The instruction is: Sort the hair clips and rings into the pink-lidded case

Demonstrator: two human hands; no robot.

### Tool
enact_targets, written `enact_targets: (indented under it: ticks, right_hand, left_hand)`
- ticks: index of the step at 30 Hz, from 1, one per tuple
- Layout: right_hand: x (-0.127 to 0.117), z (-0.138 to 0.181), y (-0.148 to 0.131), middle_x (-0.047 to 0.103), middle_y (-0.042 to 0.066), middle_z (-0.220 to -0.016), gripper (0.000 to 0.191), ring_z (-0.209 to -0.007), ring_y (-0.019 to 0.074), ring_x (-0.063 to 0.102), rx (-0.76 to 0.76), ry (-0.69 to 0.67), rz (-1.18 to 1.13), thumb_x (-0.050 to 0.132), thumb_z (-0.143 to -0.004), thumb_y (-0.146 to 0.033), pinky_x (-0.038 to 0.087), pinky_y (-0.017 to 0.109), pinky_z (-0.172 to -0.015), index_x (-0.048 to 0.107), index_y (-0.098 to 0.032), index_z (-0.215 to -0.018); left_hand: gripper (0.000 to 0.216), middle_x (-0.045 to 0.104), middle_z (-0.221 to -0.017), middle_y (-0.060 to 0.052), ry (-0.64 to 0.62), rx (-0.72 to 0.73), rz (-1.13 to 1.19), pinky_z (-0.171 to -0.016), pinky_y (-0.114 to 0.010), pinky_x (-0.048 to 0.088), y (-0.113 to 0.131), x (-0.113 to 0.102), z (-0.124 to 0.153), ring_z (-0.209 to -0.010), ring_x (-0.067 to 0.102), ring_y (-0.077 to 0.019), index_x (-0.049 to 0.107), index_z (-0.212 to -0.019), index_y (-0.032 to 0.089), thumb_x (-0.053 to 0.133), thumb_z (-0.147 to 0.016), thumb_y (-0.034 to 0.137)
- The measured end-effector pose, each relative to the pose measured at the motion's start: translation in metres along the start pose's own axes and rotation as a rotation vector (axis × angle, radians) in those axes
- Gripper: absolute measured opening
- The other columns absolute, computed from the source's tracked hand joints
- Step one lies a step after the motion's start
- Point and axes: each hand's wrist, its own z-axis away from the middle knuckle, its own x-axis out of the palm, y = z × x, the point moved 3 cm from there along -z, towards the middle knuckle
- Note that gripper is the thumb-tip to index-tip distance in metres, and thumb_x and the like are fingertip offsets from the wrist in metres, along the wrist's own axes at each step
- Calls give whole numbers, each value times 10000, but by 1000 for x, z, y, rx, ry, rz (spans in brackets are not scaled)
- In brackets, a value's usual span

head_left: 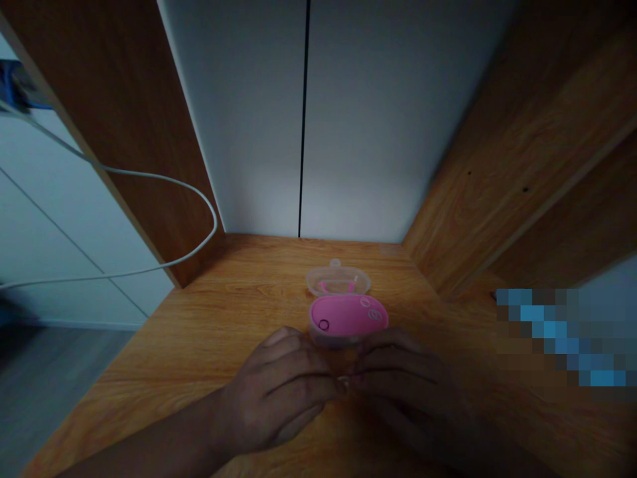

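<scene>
Both hands are meeting over the wooden counter (209,318), the left hand (279,392) and the right hand (403,385) curling their fingertips together just in front of a small pink case (348,318); whether they are pinching anything is too dim to tell. The case is sitting open near the counter's middle, its clear lid (338,280) lying behind it, toward the white back panel (298,133). A white cable (164,179) is hanging at the left.

Both forearms reach forward from the bottom edge and meet at the middle. The left hand (279,388) is curled, knuckles up, fingers bent inward. The right hand (403,382) mirrors it, and their fingertips touch between them.
</scene>
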Motion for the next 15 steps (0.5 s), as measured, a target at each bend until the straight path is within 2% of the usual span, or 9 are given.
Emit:
enact_targets:
  ticks: [4,7,11,15]
  right_hand:
    - [0,2,3,756,19,-962,337,-968,181,683,32,-9,-4,611,-833,-36,591,338,-867,651,-247,-1093]
    - [2,3,4,753,20,-1019,348,-997,182,682,51,-17,37,658,-848,-95,586,339,-885,630,-260,-1154]
    - [3,1,2,768,14,-1035,333,-1012,170,688,-20,-9,70,623,-909,-133,593,329,-887,627,-268,-1213]
    - [5,0,1,776,13,-971,296,-959,159,701,-58,-20,43,585,-941,-135,622,291,-798,650,-265,-1199]
  left_hand:
    - [271,714,-923,-49,18,-48,0,-708,-351,518,-3,-2,2,-798,636,-188,604,-1143,216,581,-902,93]
    - [249,726,-947,-54,1,-32,17,-729,-347,526,-2,-1,-1,-820,652,-185,604,-1125,197,583,-904,84]
    - [200,744,-938,-48,-15,22,30,-732,-329,531,3,1,-6,-825,672,-175,614,-1087,180,572,-918,81]
    - [198,754,-931,-46,-29,22,44,-729,-332,539,5,2,-8,-811,680,-176,610,-1107,191,571,-934,104]
